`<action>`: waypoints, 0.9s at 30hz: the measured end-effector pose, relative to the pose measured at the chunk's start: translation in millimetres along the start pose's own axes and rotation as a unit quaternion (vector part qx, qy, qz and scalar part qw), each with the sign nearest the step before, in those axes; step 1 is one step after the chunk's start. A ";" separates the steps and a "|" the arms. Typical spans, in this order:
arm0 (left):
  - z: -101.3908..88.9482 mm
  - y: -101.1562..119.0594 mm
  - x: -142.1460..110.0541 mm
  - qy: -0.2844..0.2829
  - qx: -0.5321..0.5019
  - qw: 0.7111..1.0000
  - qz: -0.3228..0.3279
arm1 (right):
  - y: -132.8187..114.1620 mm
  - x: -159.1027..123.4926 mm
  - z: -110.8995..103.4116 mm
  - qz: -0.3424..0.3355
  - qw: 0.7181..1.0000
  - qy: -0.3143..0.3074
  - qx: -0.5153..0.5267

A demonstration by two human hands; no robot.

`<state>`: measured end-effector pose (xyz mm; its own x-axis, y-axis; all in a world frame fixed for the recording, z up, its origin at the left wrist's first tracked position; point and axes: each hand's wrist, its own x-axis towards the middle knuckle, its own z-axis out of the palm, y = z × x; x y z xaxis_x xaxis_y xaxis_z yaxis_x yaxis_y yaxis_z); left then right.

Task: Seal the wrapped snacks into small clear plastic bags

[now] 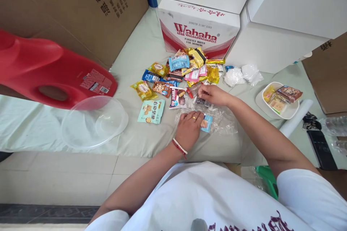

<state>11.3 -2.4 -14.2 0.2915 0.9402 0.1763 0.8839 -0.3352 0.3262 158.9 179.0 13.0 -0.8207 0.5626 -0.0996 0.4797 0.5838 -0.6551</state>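
The blue packet [207, 123], visible length toward the box [199, 30], lies partly under the left hand [190, 125]; right hand [214, 94] curled; both grips unclear.

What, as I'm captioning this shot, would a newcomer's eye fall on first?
Probably the large red container at the far left, then the colourful heap of wrapped snacks in front of the Wahaha box. Near the middle, the left hand, with a beaded bracelet at its wrist, partly covers a light-blue packet, while the right hand is at the heap's near-right edge.
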 end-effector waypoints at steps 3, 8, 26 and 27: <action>0.2 -0.4 1.1 0.002 0.005 1.000 0.007 | -3.3 6.3 10.9 0.002 0.991 -0.020 -0.131; -2.0 -3.8 3.9 -0.006 -0.012 1.000 0.005 | 0.0 18.1 18.3 -0.008 0.993 -0.034 -0.113; -5.5 4.2 9.0 -0.014 0.030 0.999 -0.021 | -3.5 -22.9 5.3 0.146 0.988 -0.042 0.029; -5.8 4.3 9.4 -0.017 0.032 0.999 -0.020 | -4.3 -26.6 5.7 0.142 0.988 -0.041 0.038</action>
<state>15.7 4.6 -5.8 0.2664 0.9549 0.1311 0.9163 -0.2931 0.2731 176.9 158.2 14.2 -0.6806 0.6464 -0.3449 0.6714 0.3618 -0.6468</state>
